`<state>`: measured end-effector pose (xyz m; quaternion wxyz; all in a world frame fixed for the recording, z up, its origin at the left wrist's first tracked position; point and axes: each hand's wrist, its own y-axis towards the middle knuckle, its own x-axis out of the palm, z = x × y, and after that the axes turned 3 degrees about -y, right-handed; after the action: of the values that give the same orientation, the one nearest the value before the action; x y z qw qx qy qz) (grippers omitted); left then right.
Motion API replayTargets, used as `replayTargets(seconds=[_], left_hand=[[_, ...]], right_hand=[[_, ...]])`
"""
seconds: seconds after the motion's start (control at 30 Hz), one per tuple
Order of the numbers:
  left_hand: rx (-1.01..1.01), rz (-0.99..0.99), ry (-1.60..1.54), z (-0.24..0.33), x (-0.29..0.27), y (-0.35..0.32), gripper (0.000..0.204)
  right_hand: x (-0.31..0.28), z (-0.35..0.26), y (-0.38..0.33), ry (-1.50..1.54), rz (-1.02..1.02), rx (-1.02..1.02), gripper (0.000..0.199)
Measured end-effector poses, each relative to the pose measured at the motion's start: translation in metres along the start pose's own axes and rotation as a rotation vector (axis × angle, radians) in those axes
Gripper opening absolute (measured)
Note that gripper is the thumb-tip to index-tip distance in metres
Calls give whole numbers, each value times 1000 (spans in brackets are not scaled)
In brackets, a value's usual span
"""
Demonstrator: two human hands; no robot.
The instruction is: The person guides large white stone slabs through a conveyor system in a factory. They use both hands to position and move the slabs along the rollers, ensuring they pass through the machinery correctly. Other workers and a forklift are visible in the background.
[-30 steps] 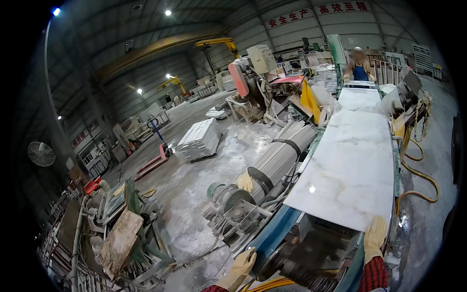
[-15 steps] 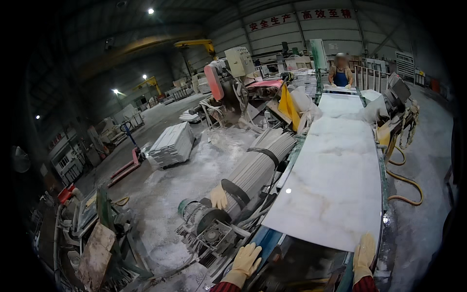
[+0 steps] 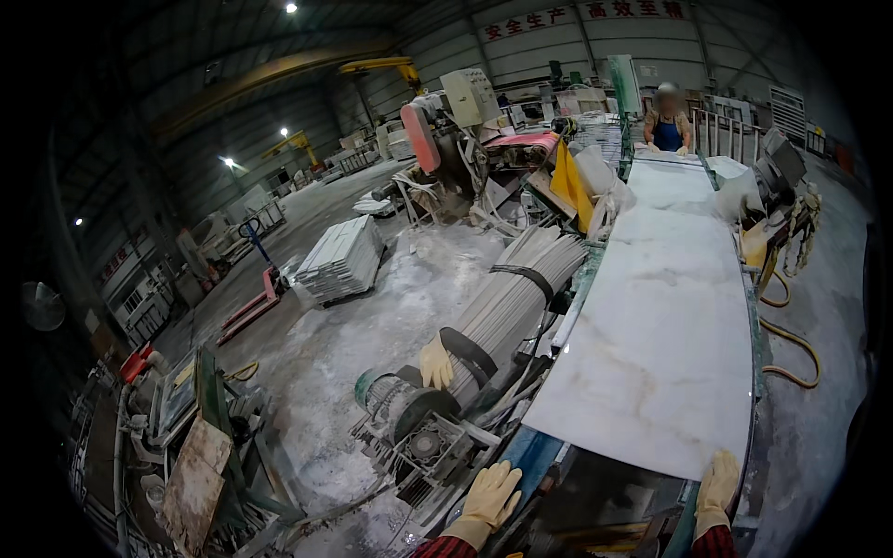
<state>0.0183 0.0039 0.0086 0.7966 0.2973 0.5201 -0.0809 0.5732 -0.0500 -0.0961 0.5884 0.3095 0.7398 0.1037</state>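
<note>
A long white stone slab (image 3: 651, 363) with faint tan veining lies lengthwise on the machine bed ahead of me. My right hand (image 3: 717, 485), in a cream rubber glove, rests at the slab's near right corner with its fingers stretched forward. To the left, my left hand (image 3: 491, 498) wears a matching glove and lies with fingers spread on the edge of a blue strip (image 3: 538, 462) of the machine frame. It grips nothing and stays apart from the slab. At the far end, a co-worker (image 3: 667, 126) in a blue apron has both hands by the slab.
Left of the bed are a dusty motor (image 3: 391, 400), a loose glove (image 3: 435, 362) and a strapped bundle of long strips (image 3: 507, 307). Stacked slabs (image 3: 342, 259) and a red pallet jack (image 3: 251, 307) stand farther left. A yellow hose (image 3: 800, 349) curls on the right.
The whole view has swung slightly left, so everything sits farther right in the picture. Both hands keep their places against the slab and frame.
</note>
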Motion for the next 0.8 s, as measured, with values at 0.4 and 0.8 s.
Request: replayTargets(seconds=[0.4,0.8], left_hand=[[46,-13,-140,-4,3,-11,41],[14,-16,-71,-1,1,-17,39]], right_hand=[[-50,-46,11,-186,-228,65,49],[-49,-47,3,-208,-209,119,50]])
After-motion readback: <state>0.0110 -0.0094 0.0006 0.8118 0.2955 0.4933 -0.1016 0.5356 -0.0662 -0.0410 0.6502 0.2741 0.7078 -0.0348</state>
